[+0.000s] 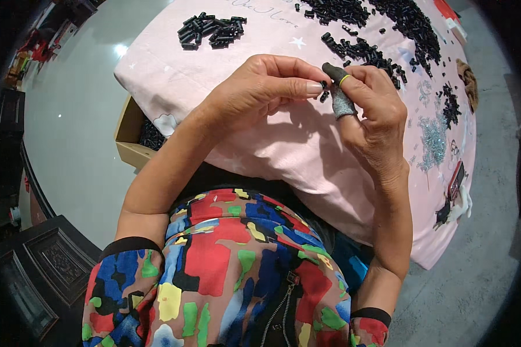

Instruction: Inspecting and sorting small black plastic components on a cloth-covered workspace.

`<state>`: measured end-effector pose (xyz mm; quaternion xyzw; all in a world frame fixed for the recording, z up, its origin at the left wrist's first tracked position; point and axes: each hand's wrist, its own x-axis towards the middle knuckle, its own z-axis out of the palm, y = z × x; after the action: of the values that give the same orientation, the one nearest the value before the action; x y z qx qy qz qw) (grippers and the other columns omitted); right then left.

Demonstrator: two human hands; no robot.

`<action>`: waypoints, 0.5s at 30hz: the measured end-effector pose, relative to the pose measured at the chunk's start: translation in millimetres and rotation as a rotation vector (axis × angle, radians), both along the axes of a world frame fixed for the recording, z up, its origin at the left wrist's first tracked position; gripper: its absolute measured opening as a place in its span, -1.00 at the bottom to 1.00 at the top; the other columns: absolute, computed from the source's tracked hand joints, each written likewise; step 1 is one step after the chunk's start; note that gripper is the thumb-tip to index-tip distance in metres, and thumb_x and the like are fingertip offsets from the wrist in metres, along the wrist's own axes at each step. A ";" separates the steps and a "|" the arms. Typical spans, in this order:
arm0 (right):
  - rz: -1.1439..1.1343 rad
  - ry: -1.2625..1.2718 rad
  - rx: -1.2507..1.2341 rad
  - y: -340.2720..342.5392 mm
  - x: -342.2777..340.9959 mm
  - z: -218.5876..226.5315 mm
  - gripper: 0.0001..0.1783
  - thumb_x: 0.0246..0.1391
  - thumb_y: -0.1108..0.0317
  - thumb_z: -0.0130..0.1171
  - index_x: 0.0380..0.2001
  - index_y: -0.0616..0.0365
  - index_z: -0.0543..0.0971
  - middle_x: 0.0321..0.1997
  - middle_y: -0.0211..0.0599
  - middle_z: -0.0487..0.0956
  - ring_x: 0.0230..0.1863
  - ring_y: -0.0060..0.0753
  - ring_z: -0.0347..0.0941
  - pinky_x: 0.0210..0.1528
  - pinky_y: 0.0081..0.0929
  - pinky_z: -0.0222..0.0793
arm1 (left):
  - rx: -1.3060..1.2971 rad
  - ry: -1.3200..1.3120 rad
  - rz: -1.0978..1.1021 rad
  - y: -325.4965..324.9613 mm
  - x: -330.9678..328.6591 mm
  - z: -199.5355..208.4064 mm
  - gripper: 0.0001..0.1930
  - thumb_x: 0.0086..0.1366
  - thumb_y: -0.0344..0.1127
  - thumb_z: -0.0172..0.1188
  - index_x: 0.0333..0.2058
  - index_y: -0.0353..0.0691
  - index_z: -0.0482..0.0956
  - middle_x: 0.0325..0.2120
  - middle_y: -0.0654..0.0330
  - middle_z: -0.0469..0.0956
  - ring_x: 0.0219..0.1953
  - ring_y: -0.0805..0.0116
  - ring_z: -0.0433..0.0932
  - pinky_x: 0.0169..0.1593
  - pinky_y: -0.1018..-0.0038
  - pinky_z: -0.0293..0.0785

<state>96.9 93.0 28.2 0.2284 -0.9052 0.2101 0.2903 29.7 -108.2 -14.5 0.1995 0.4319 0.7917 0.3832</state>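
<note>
My left hand (255, 89) pinches a small black plastic piece (324, 97) between thumb and forefinger, above the near part of a pink cloth-covered table (283, 139). Close against it is my right hand (377, 118), its thumb and forefinger brought together at the same piece. A dark finger cot (333, 73) with a yellow band covers the right forefinger, and a grey cot (344, 105) wraps the thumb. Whatever the right fingertips may grip is too small to make out. Loose black pieces (364, 53) lie scattered just beyond my hands.
A separate heap of black pieces (211, 32) sits at far left. Bigger piles (408, 26) spread at far right. Thin silvery pins (434, 139), a phone (456, 178) and a brown cloth (468, 85) lie along the right edge. A cardboard box (134, 154) holds black pieces beside the table.
</note>
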 end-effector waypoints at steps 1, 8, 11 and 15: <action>-0.003 0.000 0.000 0.5 0.5 0.3 -0.69 -0.29 0.57 0.23 -0.33 0.20 0.65 -0.34 -0.24 0.56 -0.31 -0.17 0.50 -0.24 -0.30 0.46 | 0.000 0.000 -0.003 0.7 -0.2 -0.1 -0.71 0.30 -0.38 0.31 -0.02 -0.30 0.61 -0.22 0.31 0.61 -0.23 0.62 0.52 -0.08 0.67 0.49; 0.009 -0.032 0.064 0.9 2.0 5.1 -0.66 -0.29 0.63 0.23 -0.30 0.21 0.65 -0.32 -0.21 0.60 -0.26 -0.14 0.54 -0.22 -0.30 0.48 | -0.033 0.039 0.004 0.0 0.4 -0.1 -0.72 0.31 -0.38 0.31 -0.03 -0.31 0.62 -0.26 0.32 0.61 -0.26 0.64 0.51 -0.14 0.69 0.50; -0.009 0.021 0.130 1.6 -0.1 4.6 -0.68 -0.30 0.61 0.27 -0.33 0.19 0.64 -0.34 -0.25 0.61 -0.28 -0.15 0.56 -0.23 -0.32 0.49 | -0.026 0.063 -0.001 0.3 -0.9 -3.4 -0.72 0.31 -0.38 0.31 -0.03 -0.31 0.62 -0.26 0.31 0.62 -0.26 0.63 0.52 -0.14 0.70 0.50; -0.046 0.016 0.088 2.7 -0.3 4.1 -0.69 -0.27 0.58 0.32 -0.32 0.17 0.66 -0.40 -0.30 0.64 -0.36 -0.21 0.57 -0.31 -0.39 0.49 | -0.038 0.067 0.005 0.9 -3.1 -5.9 -0.72 0.31 -0.38 0.30 -0.02 -0.32 0.61 -0.23 0.29 0.64 -0.21 0.62 0.55 -0.11 0.68 0.51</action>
<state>96.7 95.8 32.4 0.2216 -0.9163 0.1617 0.2918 26.5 -107.4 -20.4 0.2176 0.4599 0.7772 0.3703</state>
